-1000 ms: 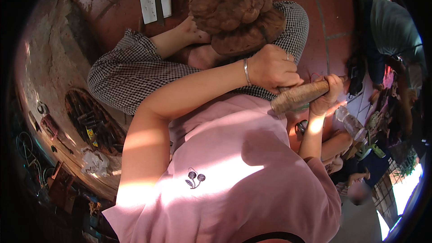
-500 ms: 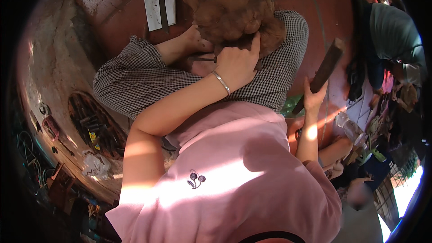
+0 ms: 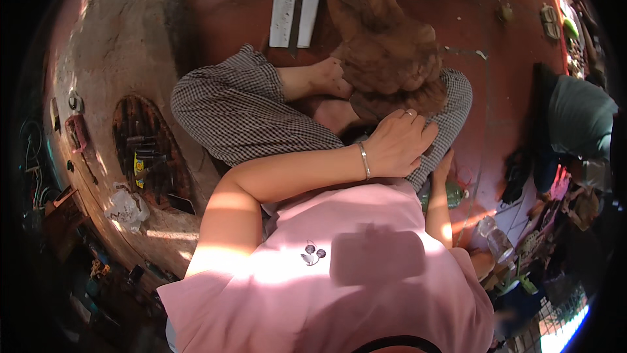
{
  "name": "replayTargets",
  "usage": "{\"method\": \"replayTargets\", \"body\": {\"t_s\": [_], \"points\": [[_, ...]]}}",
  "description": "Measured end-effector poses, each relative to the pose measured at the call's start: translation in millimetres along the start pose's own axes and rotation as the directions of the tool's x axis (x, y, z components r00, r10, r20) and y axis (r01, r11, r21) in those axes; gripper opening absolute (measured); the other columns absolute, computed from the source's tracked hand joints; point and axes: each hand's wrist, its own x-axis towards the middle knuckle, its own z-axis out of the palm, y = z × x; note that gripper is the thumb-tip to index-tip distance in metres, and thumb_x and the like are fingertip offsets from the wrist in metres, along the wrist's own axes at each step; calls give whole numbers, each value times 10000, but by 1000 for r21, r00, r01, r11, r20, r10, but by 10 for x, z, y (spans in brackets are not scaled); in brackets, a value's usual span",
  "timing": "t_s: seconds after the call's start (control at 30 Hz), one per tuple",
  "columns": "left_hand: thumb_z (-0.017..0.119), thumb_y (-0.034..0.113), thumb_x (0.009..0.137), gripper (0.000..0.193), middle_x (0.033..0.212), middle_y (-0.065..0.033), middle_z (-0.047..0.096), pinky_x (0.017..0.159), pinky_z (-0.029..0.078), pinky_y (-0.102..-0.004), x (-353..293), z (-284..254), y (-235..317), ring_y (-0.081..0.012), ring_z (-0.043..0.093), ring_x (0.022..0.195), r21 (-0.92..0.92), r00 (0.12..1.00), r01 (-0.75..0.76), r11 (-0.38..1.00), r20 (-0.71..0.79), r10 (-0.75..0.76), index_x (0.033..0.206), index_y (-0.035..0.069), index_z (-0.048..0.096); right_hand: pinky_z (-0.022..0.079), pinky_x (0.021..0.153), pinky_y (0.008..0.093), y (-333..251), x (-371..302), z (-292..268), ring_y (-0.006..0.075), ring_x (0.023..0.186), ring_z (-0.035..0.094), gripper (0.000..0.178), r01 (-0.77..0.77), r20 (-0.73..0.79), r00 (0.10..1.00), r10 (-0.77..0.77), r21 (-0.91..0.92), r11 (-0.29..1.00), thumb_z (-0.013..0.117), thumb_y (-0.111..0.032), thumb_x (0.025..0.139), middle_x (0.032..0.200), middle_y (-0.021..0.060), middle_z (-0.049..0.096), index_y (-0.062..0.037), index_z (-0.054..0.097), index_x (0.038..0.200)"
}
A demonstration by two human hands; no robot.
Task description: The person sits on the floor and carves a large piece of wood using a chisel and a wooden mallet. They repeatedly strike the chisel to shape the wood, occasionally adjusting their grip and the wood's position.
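A brown carved wooden piece (image 3: 390, 59), knobbly and irregular, rests on my crossed legs in checked trousers (image 3: 238, 114). My left hand (image 3: 397, 144), with a silver bracelet and a ring, lies at its near edge over my right thigh. Its fingers are bent downward, and whatever they hold, if anything, is hidden. Beside that thigh, low on the right, my right hand (image 3: 443, 165) shows only in part. Its fingers are mostly covered, next to a green plastic bottle (image 3: 455, 194).
Left stands a large wooden slab (image 3: 104, 59) bearing an oval basket (image 3: 171, 124) of dark-handled tools and a plastic bag (image 3: 126, 208). Two white strips (image 3: 285, 13) lie ahead on the red floor. A person (image 3: 580, 114) sits at right; a clear bottle (image 3: 494, 239) lies nearer.
My left hand has come off the carving's middle toward my right thigh. My right hand has lowered inward, and the dark wooden bar it held up is out of sight. The view has shifted.
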Motion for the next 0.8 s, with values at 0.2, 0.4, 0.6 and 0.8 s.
{"method": "replayTargets", "body": {"t_s": [0.2,0.4,0.6,0.8], "points": [[656,144,718,226,765,-39,513,598,505,-325,182,334,396,-197,563,676,-187,880,-469,863,-183,439,924,84,585,486,960,350,-1260,-321,-239,270,1095,602,570,-30,-29,999,27,-112,993,660,-153,873,1190,162,608,-15,417,1370],[691,229,771,193,742,-24,532,596,511,-302,358,512,420,-150,573,677,-280,842,-539,794,-199,502,906,121,605,487,960,353,-2061,-700,-303,206,1111,578,463,465,-189,883,-430,221,857,622,88,826,1199,121,601,-18,547,1270],[697,245,808,237,876,-87,621,842,496,-363,509,667,271,-213,617,851,68,825,-544,837,-140,548,941,59,635,430,1059,412,-2551,-853,-358,261,1216,543,382,607,240,740,-629,166,777,633,22,846,1269,132,583,-24,590,1223],[682,355,788,315,813,-96,634,997,444,-429,516,747,229,-269,629,851,-49,862,-488,871,-184,472,825,44,640,438,1051,405,-2527,-747,-222,259,1206,550,387,712,134,679,-722,122,692,642,26,839,1258,132,589,-26,593,1220]]}}
